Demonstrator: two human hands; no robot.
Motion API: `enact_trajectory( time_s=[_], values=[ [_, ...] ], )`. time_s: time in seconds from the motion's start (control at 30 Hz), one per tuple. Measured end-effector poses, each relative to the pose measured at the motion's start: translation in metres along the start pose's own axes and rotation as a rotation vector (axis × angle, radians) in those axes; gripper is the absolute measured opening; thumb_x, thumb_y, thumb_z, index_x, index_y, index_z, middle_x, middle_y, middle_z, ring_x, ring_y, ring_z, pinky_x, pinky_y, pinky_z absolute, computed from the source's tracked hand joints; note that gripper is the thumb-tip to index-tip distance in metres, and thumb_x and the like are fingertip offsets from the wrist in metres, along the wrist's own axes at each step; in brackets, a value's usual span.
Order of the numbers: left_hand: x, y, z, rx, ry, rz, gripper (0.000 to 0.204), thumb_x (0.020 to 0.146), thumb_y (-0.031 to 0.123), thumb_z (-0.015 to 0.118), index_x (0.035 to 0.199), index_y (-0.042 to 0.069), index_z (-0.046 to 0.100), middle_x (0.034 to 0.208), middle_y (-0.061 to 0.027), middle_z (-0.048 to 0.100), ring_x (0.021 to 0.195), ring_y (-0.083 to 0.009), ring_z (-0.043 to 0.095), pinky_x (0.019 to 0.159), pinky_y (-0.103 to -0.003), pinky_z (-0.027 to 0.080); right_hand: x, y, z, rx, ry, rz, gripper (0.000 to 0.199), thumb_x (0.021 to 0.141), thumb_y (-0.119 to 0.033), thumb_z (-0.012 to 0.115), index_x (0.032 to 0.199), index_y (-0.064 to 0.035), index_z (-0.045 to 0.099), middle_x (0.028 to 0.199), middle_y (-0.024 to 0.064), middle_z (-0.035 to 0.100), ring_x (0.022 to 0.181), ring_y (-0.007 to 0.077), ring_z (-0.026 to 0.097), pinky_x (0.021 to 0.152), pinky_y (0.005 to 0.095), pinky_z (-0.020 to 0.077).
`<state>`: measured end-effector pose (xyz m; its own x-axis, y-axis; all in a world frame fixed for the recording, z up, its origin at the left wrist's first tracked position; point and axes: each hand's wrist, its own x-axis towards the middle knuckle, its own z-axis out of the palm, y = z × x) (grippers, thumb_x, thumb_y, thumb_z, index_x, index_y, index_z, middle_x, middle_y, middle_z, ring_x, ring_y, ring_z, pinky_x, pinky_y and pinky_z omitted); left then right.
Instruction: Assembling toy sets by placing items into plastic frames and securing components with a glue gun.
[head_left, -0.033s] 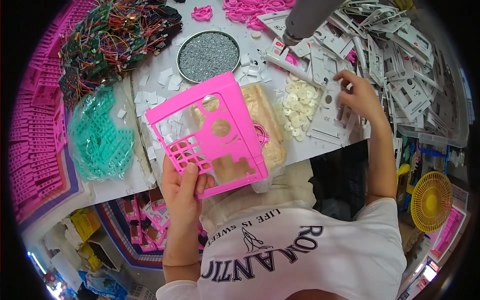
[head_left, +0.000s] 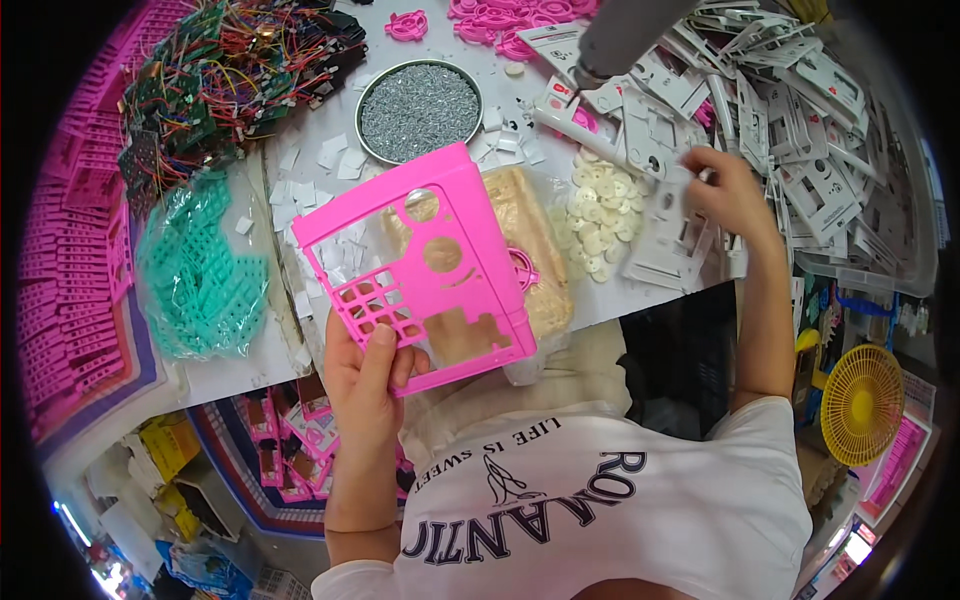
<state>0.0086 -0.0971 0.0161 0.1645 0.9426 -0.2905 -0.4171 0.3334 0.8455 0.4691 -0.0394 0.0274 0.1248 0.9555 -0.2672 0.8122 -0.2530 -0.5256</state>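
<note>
The person's left hand (head_left: 372, 375) held a bright pink plastic casing panel (head_left: 480, 240) by its lower left corner, the thumb lying over the panel's grid of square holes and the other fingers partly hidden behind it. The pink panel was tilted above the front edge of the white work table (head_left: 235, 378), in front of a tan block-shaped bundle in clear plastic (head_left: 545, 240). The right hand (head_left: 728, 195) was over the right side of the table with its fingers bent inward in a narrow curl, at the upper right part of a flat white plastic plate with cut-outs (head_left: 665, 245); whether the fingertips gripped that plate, one cannot tell. Just left of the plate lay a pile of cream-coloured round plastic discs (head_left: 603, 210), and to the right of the hand a large heap of white plastic panels (head_left: 820, 195). Above the plate hung a grey pointed tool (head_left: 630, 40). Beyond the pink panel stood a round metal dish (head_left: 481, 110) full of small silvery metal pieces (head_left: 420, 108), and to the left lay teal plastic parts in a clear bag (head_left: 205, 275), nearer than a tangle of green circuit boards and coloured wires (head_left: 240, 80)
</note>
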Motion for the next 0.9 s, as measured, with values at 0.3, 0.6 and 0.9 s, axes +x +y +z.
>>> enact_trajectory(
  time_s=[0.3,0.6,0.9],
  values=[
    [0.010,-0.013,0.025,-0.143,-0.163,-0.264,0.067,0.100,0.053,0.059,0.146,0.007,0.044,0.118,-0.0097,0.062,0.110,-0.0203,0.063,0.089,-0.037,0.054,-0.040,-0.103,0.005,0.931,-0.177,-0.892,0.019,0.087,-0.016,0.074,0.079,-0.0096,0.057,0.091,0.0073,0.056,0.085,0.0209,0.057,0.083,0.0323,0.0469],
    [0.004,-0.003,0.012,-0.275,-0.406,-0.281,0.050,0.099,0.018,0.067,0.141,0.003,0.045,0.116,-0.0056,0.062,0.105,-0.0111,0.062,0.092,-0.030,0.051,-0.041,-0.196,0.062,0.262,0.166,-0.987,0.021,0.092,-0.023,0.066,0.106,-0.0067,0.065,0.123,0.0181,0.063,0.106,0.0344,0.065,0.108,0.0473,0.0441],
    [-0.009,0.005,0.005,0.191,-0.053,0.223,0.073,0.092,0.005,0.048,0.156,-0.010,0.015,0.148,-0.0254,0.040,0.135,-0.0309,0.044,0.116,-0.042,0.033,-0.084,-0.150,0.145,1.333,-0.279,-0.156,0.067,0.089,-0.030,0.076,0.141,0.0046,0.051,0.131,0.0186,0.063,0.114,0.0267,0.066,0.098,0.0408,0.0546]
  ],
)
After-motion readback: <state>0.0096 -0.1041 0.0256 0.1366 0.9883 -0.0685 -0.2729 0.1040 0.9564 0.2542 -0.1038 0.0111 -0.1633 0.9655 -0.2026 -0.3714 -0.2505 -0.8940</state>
